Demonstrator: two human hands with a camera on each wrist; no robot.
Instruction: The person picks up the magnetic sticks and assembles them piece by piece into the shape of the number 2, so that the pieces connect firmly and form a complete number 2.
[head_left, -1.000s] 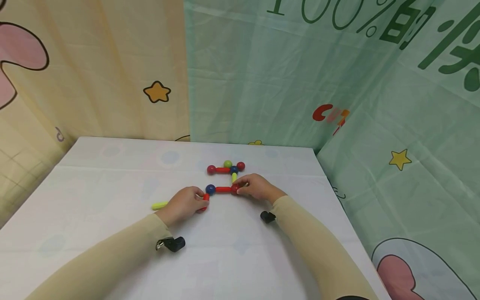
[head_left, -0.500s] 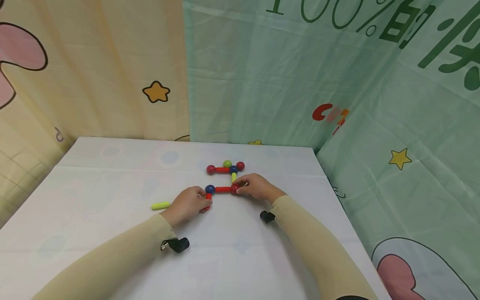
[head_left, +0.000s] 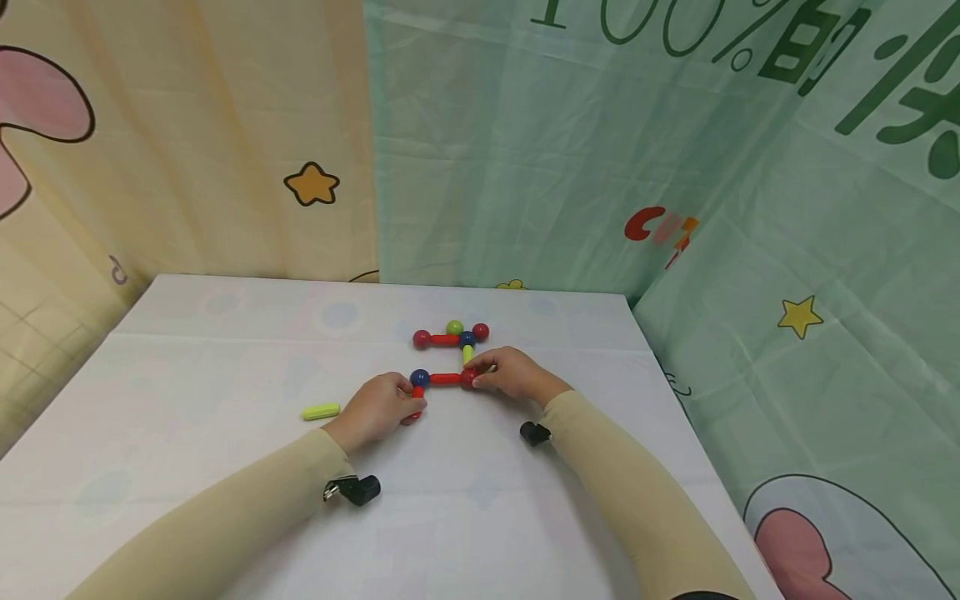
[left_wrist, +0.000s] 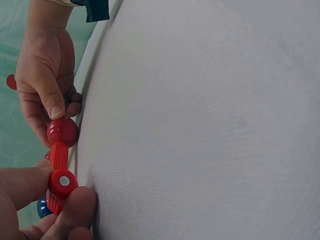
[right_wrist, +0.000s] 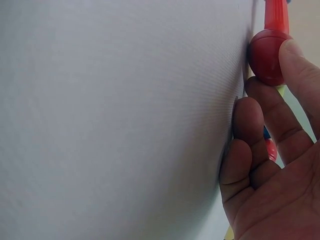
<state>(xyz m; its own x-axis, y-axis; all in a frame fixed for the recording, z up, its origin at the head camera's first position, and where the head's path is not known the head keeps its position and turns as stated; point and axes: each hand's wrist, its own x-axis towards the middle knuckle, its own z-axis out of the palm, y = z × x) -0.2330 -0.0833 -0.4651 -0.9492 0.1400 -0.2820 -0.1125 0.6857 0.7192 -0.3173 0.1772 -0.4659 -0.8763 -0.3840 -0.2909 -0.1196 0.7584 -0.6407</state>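
My left hand (head_left: pixel 378 407) pinches a short red rod (left_wrist: pixel 63 185) between thumb and finger; its round end with a pale disc faces the left wrist camera. This rod meets a blue ball (head_left: pixel 420 378). From there another red rod (head_left: pixel 445 379) runs right to a red ball (right_wrist: pixel 269 57), pinched by my right hand (head_left: pixel 516 375). Behind that ball, a yellow-green rod (head_left: pixel 468 354) leads to a second blue ball (head_left: pixel 467 338). Joined there are a further red rod (head_left: pixel 445 340) with a red ball (head_left: pixel 422 339) at its left end, and another red ball (head_left: pixel 481 331).
A loose yellow-green rod (head_left: pixel 321 412) lies on the white table (head_left: pixel 225 375), left of my left hand. A green ball (head_left: pixel 454 327) sits at the back of the ball-and-rod piece. Printed curtains (head_left: pixel 510 167) hang behind the table and along its right side.
My left hand has moved slightly right and forward with the red rod, which now stands straighter below the blue ball. More of the loose yellow-green rod shows. The right hand stays put.
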